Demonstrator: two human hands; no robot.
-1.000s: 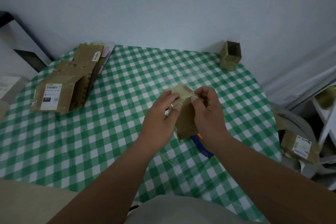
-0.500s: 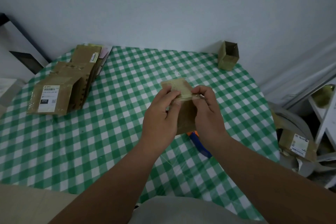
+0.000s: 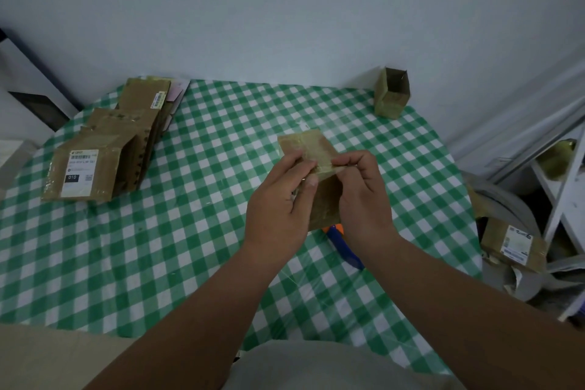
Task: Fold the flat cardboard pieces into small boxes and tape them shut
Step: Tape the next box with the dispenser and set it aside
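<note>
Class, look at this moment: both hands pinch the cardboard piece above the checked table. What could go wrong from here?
1. Both the left hand and the right hand pinch the cardboard piece in mid-air near one fold; it may crease crookedly.
2. The blue and orange tool lies on the table directly beneath the hands; a lowered hand or the piece could knock it.

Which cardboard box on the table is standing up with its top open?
The small box at the table's far right edge, by the wall. It stands upright with its top open; the pieces stacked at far left lie flat, and both hands hold another.
</note>
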